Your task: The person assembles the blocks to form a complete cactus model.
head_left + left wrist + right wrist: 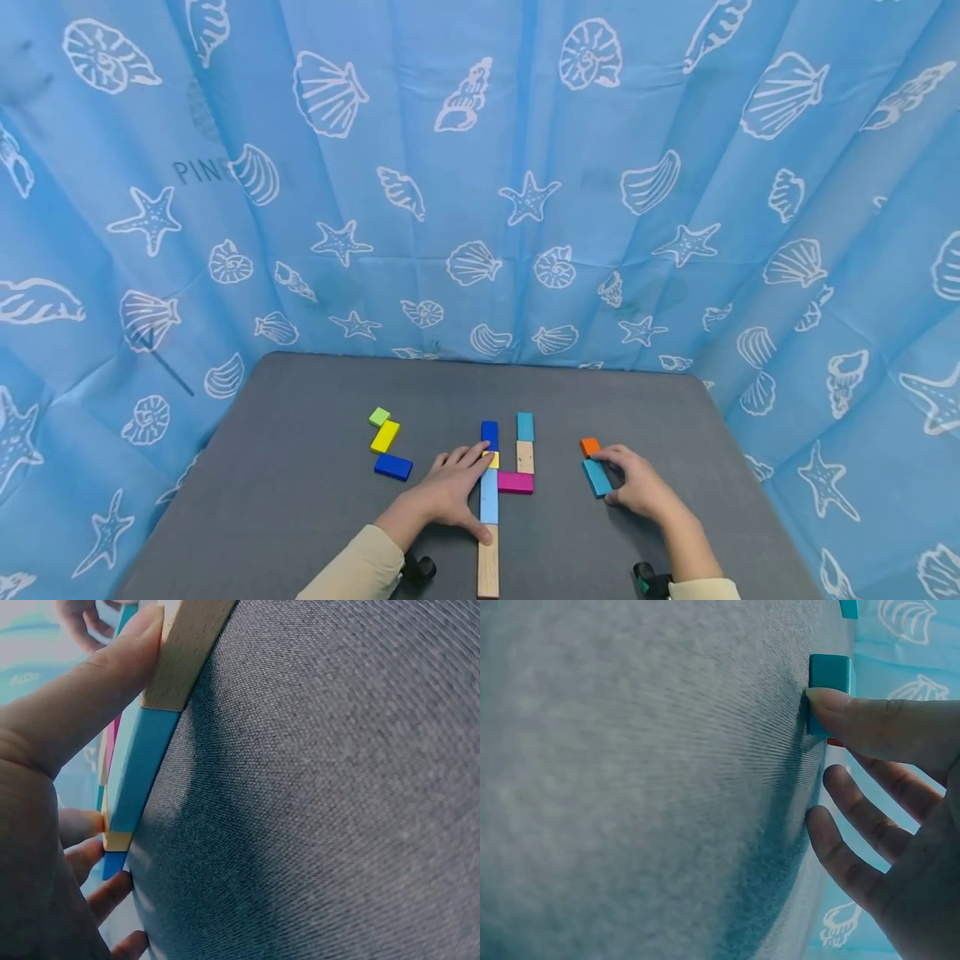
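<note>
A column of wooden blocks lies on the grey table: a dark blue block (490, 432), a small yellow block (491, 459), a light blue block (489, 497) and a plain wood block (488, 567). My left hand (448, 493) rests spread along it, thumb on the plain block and fingertips by the yellow and dark blue ones. A magenta block (516, 482) juts right, with a second plain block (525, 457) and a teal block (525, 427) above it. At right, my right hand (641, 483) pinches another teal block (829, 675) between thumb and index finger, touching an orange block (590, 447).
Left of the column lie a green block (379, 417), a yellow block (386, 437) and a blue block (393, 467). Behind the grey table (300, 417) hangs a blue curtain (420, 167) with white shell prints.
</note>
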`<state>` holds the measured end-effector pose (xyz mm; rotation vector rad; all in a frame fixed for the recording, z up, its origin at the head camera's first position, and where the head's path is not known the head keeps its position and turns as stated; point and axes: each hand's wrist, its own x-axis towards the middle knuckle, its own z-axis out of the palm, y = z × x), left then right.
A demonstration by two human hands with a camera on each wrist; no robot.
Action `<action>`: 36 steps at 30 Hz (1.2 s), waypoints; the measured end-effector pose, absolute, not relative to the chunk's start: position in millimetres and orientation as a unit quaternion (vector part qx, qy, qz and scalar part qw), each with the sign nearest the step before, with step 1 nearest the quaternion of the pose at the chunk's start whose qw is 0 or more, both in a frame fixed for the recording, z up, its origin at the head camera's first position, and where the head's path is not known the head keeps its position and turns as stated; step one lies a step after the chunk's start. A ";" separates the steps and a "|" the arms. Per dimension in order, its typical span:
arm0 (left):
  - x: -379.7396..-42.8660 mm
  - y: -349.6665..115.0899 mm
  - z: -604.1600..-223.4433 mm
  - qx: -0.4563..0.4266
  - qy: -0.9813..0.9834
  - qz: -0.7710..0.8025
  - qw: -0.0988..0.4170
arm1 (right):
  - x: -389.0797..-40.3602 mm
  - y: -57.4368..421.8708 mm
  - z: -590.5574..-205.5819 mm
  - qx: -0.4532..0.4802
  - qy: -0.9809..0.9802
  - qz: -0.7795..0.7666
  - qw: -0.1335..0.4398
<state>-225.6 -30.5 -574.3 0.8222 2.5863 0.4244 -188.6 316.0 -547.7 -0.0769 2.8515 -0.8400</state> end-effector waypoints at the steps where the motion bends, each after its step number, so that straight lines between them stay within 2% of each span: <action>1: -225.5 -29.8 -573.9 0.294 0.924 0.150 0.196 | -188.8 316.7 -547.6 -0.026 0.956 -0.280 0.087; 15: -222.5 -28.4 -568.1 0.292 0.922 0.150 0.204 | -184.4 310.9 -539.3 -0.023 0.945 -0.306 0.117; 23: -222.9 -31.4 -568.7 0.284 0.923 0.156 0.205 | -190.5 299.2 -536.1 -0.054 0.947 -0.310 0.066; 36: -222.5 -28.8 -569.7 0.285 0.923 0.160 0.204 | -208.4 281.1 -532.7 -0.067 0.946 -0.317 0.016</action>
